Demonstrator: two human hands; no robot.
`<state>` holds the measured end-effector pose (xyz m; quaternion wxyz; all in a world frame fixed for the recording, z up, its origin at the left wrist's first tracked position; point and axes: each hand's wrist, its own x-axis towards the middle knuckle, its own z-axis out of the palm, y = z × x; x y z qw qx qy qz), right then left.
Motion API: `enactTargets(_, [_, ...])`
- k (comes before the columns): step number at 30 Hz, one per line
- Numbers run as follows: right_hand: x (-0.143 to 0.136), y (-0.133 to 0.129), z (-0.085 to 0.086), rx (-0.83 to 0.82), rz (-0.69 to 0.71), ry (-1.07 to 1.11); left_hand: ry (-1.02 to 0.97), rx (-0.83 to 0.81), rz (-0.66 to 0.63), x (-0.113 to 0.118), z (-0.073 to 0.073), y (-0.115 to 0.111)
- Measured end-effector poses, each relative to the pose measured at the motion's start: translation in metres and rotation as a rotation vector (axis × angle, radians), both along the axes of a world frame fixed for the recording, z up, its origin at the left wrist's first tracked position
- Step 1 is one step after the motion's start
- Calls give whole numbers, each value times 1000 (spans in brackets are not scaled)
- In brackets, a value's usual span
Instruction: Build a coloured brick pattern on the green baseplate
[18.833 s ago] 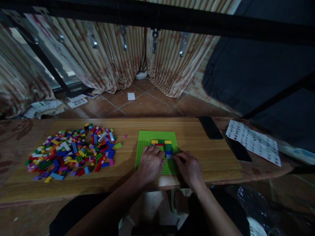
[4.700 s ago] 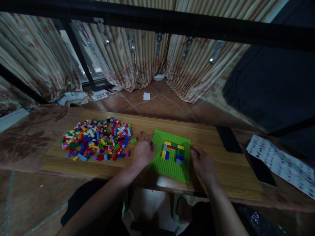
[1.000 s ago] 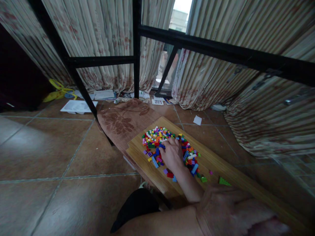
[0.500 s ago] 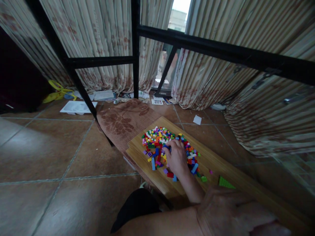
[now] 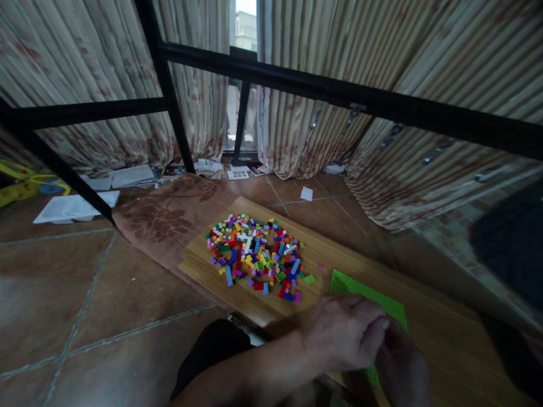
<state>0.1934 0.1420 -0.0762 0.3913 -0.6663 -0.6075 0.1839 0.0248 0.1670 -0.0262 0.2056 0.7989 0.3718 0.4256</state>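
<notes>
My left hand (image 5: 345,329) reaches in from the lower left over the green baseplate (image 5: 369,293), its fingers bent and pressed together. My right hand (image 5: 403,362) meets it at the fingertips, blurred and curled closed. Whatever the two hands hold between them is hidden. The baseplate lies on the wooden tabletop (image 5: 441,325), partly covered by both hands. A pile of small coloured bricks (image 5: 258,249) spreads over the wood to the left of the hands. Near the baseplate are a loose lime brick (image 5: 309,278) and a small pink brick (image 5: 320,265).
A brown patterned cloth (image 5: 163,217) lies beyond the far left end of the tabletop. A white tray (image 5: 76,207) and papers (image 5: 133,176) rest on the tiled floor. Black metal bars (image 5: 271,73) cross in front of the curtains. A dark shape stands at the right edge.
My right hand has left the brick pile and come back to my left hand over the baseplate. The view has swung right, so more of the green baseplate shows.
</notes>
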Motion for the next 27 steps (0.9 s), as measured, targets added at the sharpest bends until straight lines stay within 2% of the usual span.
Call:
enactTargets(3, [40,-17,3,-152,-169,-53,99,-92,21,7,-5,3])
enactTargets(5, [60,-22,3,-208,-218,-51,171,-157,56,10,-8,8])
enactTargets(10, [86,-18,10,-157,-131,-34,291,-262,175,14,-17,24])
enactTargets(15, [89,-3,14,-83,72,-127,411,-275,193,20,-29,32])
enactTargets(20, [79,10,9,-55,249,-192,490,-259,131,34,-38,29])
enactTargets(27, [70,19,0,-32,299,-299,501,-267,72,43,-43,28])
